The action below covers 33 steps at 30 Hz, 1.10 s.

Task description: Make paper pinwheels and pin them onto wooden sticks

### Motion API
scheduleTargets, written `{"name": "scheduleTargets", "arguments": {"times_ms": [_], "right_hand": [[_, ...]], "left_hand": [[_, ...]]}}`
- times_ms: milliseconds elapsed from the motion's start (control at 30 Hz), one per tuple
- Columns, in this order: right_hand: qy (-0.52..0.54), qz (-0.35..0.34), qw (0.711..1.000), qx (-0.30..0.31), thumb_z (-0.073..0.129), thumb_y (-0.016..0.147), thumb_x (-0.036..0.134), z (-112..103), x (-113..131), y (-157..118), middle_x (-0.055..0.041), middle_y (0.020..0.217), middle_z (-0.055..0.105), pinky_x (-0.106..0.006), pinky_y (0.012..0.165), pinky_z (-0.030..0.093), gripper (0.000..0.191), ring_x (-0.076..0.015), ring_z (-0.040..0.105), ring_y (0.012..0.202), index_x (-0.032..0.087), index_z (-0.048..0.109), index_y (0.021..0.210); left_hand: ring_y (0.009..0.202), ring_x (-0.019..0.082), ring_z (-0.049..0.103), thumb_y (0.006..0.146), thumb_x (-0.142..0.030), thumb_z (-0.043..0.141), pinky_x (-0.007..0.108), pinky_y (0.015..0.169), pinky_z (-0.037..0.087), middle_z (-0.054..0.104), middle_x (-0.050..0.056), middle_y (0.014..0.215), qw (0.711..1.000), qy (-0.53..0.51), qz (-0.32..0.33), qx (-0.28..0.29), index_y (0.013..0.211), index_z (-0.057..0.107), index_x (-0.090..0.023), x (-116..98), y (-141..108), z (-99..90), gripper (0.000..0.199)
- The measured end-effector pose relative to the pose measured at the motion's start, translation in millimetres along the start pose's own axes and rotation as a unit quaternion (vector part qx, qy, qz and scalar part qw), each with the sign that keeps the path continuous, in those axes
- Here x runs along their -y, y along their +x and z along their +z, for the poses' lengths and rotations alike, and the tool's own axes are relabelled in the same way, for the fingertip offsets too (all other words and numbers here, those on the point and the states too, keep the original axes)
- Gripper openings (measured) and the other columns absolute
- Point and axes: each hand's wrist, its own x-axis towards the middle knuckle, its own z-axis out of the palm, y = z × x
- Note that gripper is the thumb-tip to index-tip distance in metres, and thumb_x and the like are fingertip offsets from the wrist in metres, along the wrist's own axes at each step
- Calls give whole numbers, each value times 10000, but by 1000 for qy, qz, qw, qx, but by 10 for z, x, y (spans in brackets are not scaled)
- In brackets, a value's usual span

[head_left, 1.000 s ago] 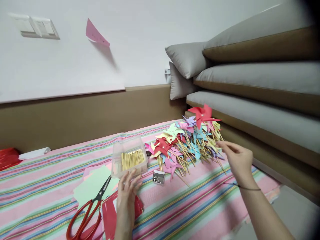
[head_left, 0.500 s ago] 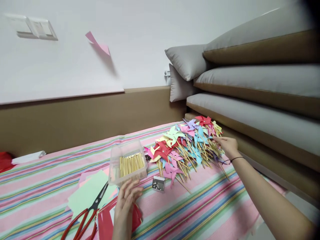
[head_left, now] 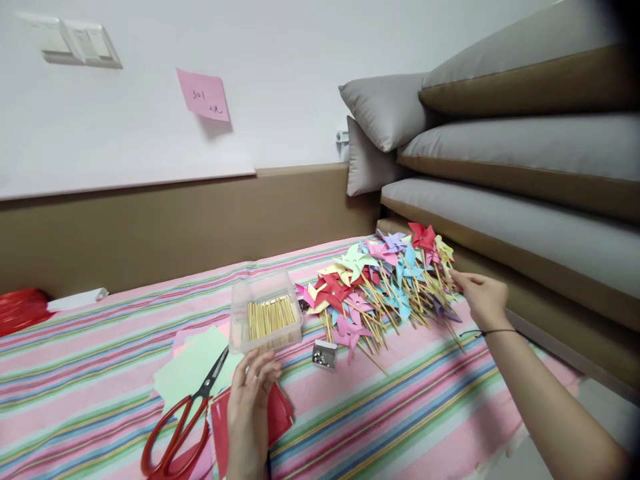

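My right hand (head_left: 483, 297) is at the right edge of a pile of paper pinwheels (head_left: 357, 307) on thin wooden sticks. Its thumb and fingertips are pinched at the stick of a pinwheel near the yellow one (head_left: 445, 249); the grip itself is partly hidden. A red pinwheel (head_left: 423, 237) lies just left of those fingertips. Loosely curled, with fingers apart and nothing in them, my left hand (head_left: 253, 407) is over red paper sheets (head_left: 279, 413). Just beyond it stands a clear plastic box (head_left: 240, 340) of wooden sticks (head_left: 270, 318).
Red-handled scissors (head_left: 197, 400) lie on green paper sheets (head_left: 183, 373). A small box (head_left: 325, 355) of metal fasteners sits before the pinwheels. Stacked grey cushions (head_left: 500, 200) rise at the right. A striped cloth (head_left: 370, 420) covers the surface.
My right hand has shifted a little to the right, and the red pinwheel beside it has shifted slightly too. My left hand stays near the red paper. The whole view has moved slightly.
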Motion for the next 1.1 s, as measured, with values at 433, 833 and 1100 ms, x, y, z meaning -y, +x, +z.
{"name": "scheduleTargets", "arguments": {"times_ms": [433,833,1100], "right_hand": [[135,-21,956,260,627,818,434,175,877,-2198,-92,837,750,-389,711,569,265,-226,690,708,204,724,908],[115,-69,826,548,661,778,289,885,866,-3312,-93,860,738,-364,650,568,190,-220,675,704,173,711,919],[92,-25,854,511,720,711,333,923,901,-3422,-88,832,697,-369,660,533,281,-228,643,723,164,661,928]], "left_hand": [[592,94,579,715,-320,691,228,642,452,677,-10,725,941,76,126,-304,847,587,-172,-323,-60,-416,224],[1026,288,576,587,-146,758,390,835,451,587,88,1114,814,581,-7,7,1127,634,-239,-117,-247,-756,562],[1100,316,540,715,-156,688,416,889,419,565,124,1167,762,646,-12,35,1158,557,-203,-143,-332,-720,465]]}}
